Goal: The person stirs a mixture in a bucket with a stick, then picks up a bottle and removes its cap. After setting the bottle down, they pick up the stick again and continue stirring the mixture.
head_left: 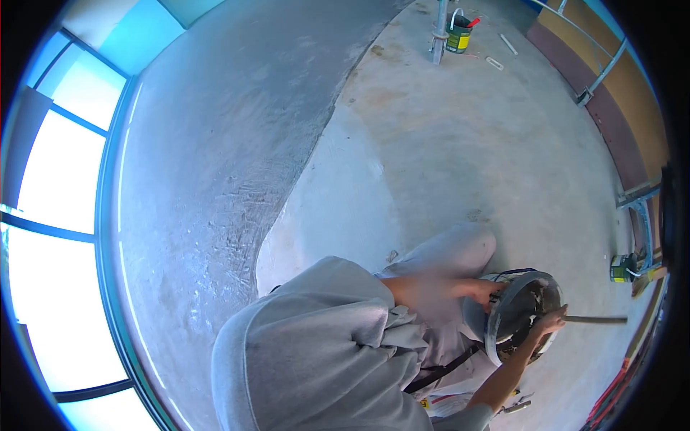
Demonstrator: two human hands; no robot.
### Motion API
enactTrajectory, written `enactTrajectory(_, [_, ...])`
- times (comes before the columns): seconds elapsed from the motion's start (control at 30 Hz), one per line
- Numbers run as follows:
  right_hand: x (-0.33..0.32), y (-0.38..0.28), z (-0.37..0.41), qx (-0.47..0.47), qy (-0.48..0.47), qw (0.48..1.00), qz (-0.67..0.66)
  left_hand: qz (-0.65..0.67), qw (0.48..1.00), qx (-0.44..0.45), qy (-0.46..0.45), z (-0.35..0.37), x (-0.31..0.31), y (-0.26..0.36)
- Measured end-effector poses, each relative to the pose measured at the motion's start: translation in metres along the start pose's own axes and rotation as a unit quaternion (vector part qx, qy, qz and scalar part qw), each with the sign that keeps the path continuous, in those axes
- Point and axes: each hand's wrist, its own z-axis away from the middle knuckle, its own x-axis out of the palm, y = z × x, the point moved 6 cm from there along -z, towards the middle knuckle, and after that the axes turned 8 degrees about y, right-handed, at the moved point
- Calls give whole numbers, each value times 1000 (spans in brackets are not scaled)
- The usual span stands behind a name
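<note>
A grey bucket (491,337) is tilted in front of my lap, its open mouth facing right and its inner wall smeared with dark and pale residue. My left hand (487,293) is closed on the bucket's upper rim, with the fingertips partly hidden. Across the mouth, my right hand (550,322) is closed around a long, thin stick-like handle (598,320) that sticks out to the right. What lies at the handle's other end, inside the bucket, I cannot make out.
Wet dark screed (237,144) covers the floor on the left, along the windows (61,172). A green bucket (458,36) stands by a metal post (440,32); another green tub (622,269) is at right. Small tools (517,406) lie by my leg. Red hoses (609,391) run lower right.
</note>
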Motion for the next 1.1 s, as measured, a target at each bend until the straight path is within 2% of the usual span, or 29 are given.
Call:
enactTrajectory(0.1, [30,50,-21,10,44,999,-31,-3,1000,-2,6,-1,0,-3])
enactTrajectory(0.13, [24,35,-10,-97,60,991,65,-19,1000,11,17,-3,2,-7])
enactTrajectory(0.2, [17,-5,28,-303,90,916,249,-40,998,30,33,-15,7,-20])
enactTrajectory(0.27, [11,13,30,-161,48,979,113,-48,997,39,39,-18,12,-25])
enactTrajectory(0.3, [5,25,34,-84,29,995,45,-43,998,20,27,-18,16,-32])
enactTrajectory(0.33, [6,44,33,42,-55,984,-164,-40,999,3,14,-11,10,-18])
enactTrajectory(0.37, [6,63,36,192,-92,913,-347,-35,999,-11,1,-8,6,-11])
enactTrajectory(0.47, [0,78,59,145,-69,959,-235,12,1000,0,6,-13,8,-17])
enactTrajectory(0.53, [-4,46,94,264,-86,919,-278,5,1000,23,7,-5,2,2])
enactTrajectory(0.57, [-5,33,95,259,-175,913,-264,-34,998,41,22,-5,1,3])
enactTrajectory(0.6, [-8,-2,105,238,-158,936,-204,-3,995,95,12,-14,8,-9])
enactTrajectory(0.63, [-6,-10,102,182,-224,937,-197,-3,999,51,7,-11,6,-10])
enactTrajectory(0.67, [-5,-14,103,209,-202,928,-233,-1,999,31,18,-11,5,-11])
enactTrajectory(0.7, [0,-1,95,191,-226,926,-235,13,1000,26,2,-14,7,-16])
enactTrajectory(0.73, [-2,8,84,131,-201,959,-152,40,999,-11,3,-14,8,-23])
enactTrajectory(0.77, [-9,-8,79,117,-160,972,-126,-13,1000,23,13,-8,2,-3])
enactTrajectory(0.8, [-16,-18,70,75,-128,987,-60,-4,1000,7,20,-9,3,-9])
enactTrajectory(0.83, [-18,-13,61,40,-93,994,-28,25,999,-20,0,-15,6,-26])
enactTrajectory(0.93, [-10,-28,43,-73,-3,997,16,64,998,-20,-11,-14,8,-20])
enactTrajectory(1.03, [16,-12,31,-6,79,990,-119,60,997,-41,-29,-10,6,-3])
enactTrajectory(1.1, [23,-24,42,81,113,958,-250,66,996,-53,-26,-6,6,-5])
